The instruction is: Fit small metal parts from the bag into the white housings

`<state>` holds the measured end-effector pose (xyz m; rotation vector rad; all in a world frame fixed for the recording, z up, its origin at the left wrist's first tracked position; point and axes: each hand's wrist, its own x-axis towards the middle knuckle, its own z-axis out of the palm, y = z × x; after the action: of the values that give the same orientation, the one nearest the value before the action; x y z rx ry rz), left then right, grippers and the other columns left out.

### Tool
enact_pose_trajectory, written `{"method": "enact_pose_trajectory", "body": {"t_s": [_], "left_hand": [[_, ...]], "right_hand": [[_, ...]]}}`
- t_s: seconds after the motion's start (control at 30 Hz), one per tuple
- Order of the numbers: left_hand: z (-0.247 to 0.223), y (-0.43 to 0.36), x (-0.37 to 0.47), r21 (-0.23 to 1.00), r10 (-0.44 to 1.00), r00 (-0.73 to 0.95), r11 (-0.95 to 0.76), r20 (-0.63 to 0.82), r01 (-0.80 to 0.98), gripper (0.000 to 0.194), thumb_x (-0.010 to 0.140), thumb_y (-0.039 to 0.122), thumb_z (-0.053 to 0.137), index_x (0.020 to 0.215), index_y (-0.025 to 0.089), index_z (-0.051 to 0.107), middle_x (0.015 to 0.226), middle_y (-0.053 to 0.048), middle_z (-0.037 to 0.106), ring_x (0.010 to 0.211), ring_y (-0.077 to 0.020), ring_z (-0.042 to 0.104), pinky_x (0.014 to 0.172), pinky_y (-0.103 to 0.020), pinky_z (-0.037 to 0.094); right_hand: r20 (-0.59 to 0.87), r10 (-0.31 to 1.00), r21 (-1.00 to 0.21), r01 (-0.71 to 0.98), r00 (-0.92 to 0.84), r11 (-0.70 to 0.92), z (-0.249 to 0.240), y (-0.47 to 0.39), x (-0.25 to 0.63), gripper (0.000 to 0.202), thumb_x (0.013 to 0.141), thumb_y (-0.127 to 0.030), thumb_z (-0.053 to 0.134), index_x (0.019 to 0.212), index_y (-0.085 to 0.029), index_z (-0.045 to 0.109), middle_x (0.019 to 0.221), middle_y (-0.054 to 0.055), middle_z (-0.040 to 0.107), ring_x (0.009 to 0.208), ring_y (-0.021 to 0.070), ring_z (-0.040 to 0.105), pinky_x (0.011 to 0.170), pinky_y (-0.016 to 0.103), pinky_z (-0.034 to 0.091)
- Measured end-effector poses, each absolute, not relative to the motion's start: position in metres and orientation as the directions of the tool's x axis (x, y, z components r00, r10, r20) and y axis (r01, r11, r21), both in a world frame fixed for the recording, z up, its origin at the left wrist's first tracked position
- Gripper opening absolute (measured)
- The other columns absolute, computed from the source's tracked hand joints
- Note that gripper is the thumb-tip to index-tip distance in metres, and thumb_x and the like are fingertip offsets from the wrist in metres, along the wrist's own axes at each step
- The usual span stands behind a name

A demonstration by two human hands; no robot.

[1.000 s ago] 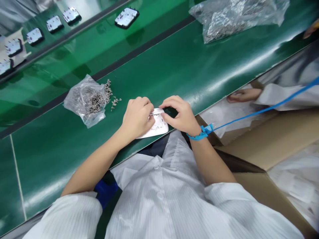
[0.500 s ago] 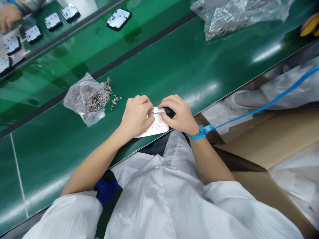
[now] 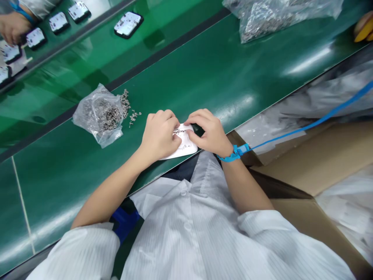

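Note:
A white plastic housing (image 3: 189,147) with rounded corners lies at the front edge of the green bench, its inner side facing up. My left hand (image 3: 160,134) is closed on its left part, thumb and fingers bent at the upper edge. From the right, my right hand (image 3: 208,132) grips the upper right corner, thumb on the inside and fingers curled over the rim. Both hands cover much of the housing, and whether a small piece sits between the fingertips cannot be seen. Left of my hands lie an open clear bag (image 3: 97,112) of small metal parts and some loose metal parts (image 3: 134,118).
A black-and-white unit (image 3: 128,24) sits on the green conveyor (image 3: 163,27); more stand beyond, beside another person's hand (image 3: 14,29). A larger bag of metal parts (image 3: 268,23) lies upper right. A blue wrist-strap cord (image 3: 305,126) crosses above an open cardboard box (image 3: 291,167).
The black-and-white unit on the conveyor has shifted left. The other person's hand at upper left has moved slightly right and down. My hands stay almost still on the housing.

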<state>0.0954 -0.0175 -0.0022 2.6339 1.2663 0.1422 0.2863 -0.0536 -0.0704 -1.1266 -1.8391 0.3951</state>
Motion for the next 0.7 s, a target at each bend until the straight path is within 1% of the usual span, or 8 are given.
{"method": "enact_pose_trajectory", "body": {"t_s": [0.27,0.4,0.57,0.7], "left_hand": [[-0.0010,-0.0152,0.0978,0.222,0.785,0.618,-0.597,-0.037,0.771,0.018,0.081,0.016,0.054,0.092,0.018,0.068,0.107,-0.010,0.068,0.098,-0.0277,0.057,0.082,-0.043,0.038],[-0.0016,-0.0140,0.0970,0.247,0.781,0.624,-0.600,-0.024,0.761,0.016,0.079,0.016,0.055,0.089,0.018,0.068,0.106,-0.009,0.068,0.096,-0.0274,0.058,0.082,-0.043,0.039],[-0.0021,-0.0137,0.0976,0.282,0.801,0.599,-0.573,-0.008,0.770,0.010,0.079,0.024,0.060,0.085,0.018,0.065,0.099,-0.008,0.068,0.093,-0.0263,0.059,0.082,-0.042,0.039],[-0.0033,-0.0145,0.0984,0.260,0.800,0.599,-0.582,0.017,0.770,0.012,0.084,0.030,0.060,0.083,0.018,0.065,0.098,-0.008,0.067,0.093,-0.0263,0.059,0.082,-0.042,0.038]], "right_hand": [[0.494,0.852,-0.682,0.531,-0.172,0.502,-0.0664,-0.0551,0.2861,0.015,0.088,-0.021,0.060,0.101,-0.022,0.067,0.104,0.007,0.068,0.099,0.0261,0.062,0.090,0.045,0.050],[0.427,0.883,-0.709,0.534,-0.193,0.460,-0.0645,-0.0549,0.2856,0.021,0.082,-0.024,0.066,0.104,-0.023,0.067,0.107,0.006,0.068,0.103,0.0272,0.062,0.091,0.045,0.049],[0.395,0.902,-0.729,0.539,-0.174,0.423,-0.0654,-0.0533,0.2838,0.023,0.079,-0.021,0.064,0.102,-0.023,0.066,0.108,0.005,0.068,0.102,0.0270,0.061,0.091,0.044,0.048],[0.401,0.906,-0.721,0.564,-0.135,0.403,-0.0651,-0.0546,0.2788,0.022,0.076,-0.017,0.062,0.097,-0.023,0.066,0.104,0.005,0.068,0.100,0.0272,0.061,0.089,0.044,0.048]]}}
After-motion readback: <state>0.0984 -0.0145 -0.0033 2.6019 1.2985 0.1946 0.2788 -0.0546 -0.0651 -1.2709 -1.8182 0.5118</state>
